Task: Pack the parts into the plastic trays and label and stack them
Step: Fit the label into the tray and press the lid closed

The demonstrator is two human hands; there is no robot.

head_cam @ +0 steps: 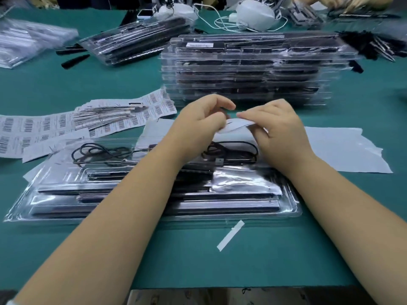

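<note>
I count two hands (237, 126), one tall stack of packed trays (246, 71), one open tray (154, 194) up front, one white paper strip (230, 235), and two white masks (256, 16).

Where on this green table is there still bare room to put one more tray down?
Bare green cloth lies between the near tray and the table edge, holding only a small white strip. Another patch lies left of the tall tray stack, behind the barcode labels. The far edge is crowded.

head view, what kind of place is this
Probably a packing bench in a small factory: a tall stack of filled clear trays, barcode label sheets on a green table, and both hands peeling a label.
</note>
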